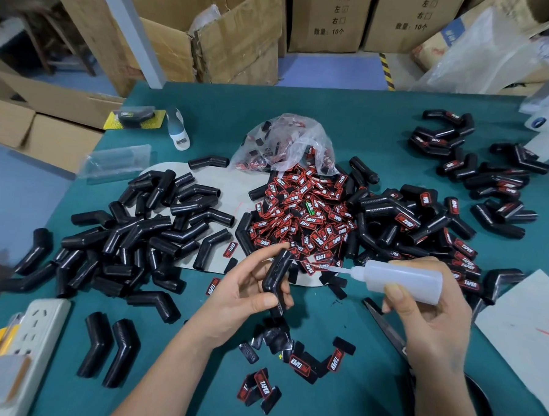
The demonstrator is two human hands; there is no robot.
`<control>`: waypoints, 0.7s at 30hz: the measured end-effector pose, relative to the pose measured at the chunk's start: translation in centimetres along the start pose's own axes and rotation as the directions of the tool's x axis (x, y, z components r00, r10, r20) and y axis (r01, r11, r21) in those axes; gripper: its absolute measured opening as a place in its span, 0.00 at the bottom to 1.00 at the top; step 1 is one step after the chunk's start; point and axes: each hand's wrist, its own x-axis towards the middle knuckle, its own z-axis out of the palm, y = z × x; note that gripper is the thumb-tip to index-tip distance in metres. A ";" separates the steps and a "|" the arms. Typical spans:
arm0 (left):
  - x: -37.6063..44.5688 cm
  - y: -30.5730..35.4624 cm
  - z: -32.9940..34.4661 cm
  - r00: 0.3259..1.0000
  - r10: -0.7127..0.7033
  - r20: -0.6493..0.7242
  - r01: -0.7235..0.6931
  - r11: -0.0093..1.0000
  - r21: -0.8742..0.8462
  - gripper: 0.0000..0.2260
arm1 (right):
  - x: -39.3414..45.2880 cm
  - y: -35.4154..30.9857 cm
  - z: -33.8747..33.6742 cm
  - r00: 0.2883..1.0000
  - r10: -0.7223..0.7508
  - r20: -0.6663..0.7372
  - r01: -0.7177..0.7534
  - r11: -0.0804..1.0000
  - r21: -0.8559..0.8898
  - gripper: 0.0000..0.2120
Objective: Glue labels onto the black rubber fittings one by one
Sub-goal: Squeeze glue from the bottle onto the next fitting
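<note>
My left hand (pixel 243 292) grips one bent black rubber fitting (pixel 277 271), held upright above the green table (pixel 351 116). My right hand (pixel 426 314) holds a translucent glue bottle (pixel 403 279); its thin nozzle points left, with the tip close to the fitting's upper part. A heap of red-and-black labels (pixel 301 215) lies just beyond my hands, spilling from a clear plastic bag (pixel 286 144). Unlabelled fittings (pixel 157 227) are piled to the left. Labelled fittings (pixel 425 225) are heaped to the right and further back right (pixel 491 174).
Scissors (pixel 387 331) lie under my right hand. Loose labels (pixel 300 365) are scattered near the front edge. A white power strip (pixel 38 329) sits front left and white paper (pixel 528 323) front right. Cardboard boxes (pixel 212 32) stand beyond the table.
</note>
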 end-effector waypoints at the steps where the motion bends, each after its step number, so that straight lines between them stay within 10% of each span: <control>1: 0.0 0.0 0.0 1.000 0.001 0.001 -0.001 1.000 -0.003 0.35 | 0.0 0.0 0.0 1.000 -0.005 -0.003 0.005 1.000 0.004 0.09; 21: -0.2 0.5 0.4 1.000 -0.006 0.015 0.007 0.998 -0.066 0.34 | -0.1 0.0 0.1 1.000 0.008 0.005 -0.008 1.000 0.009 0.10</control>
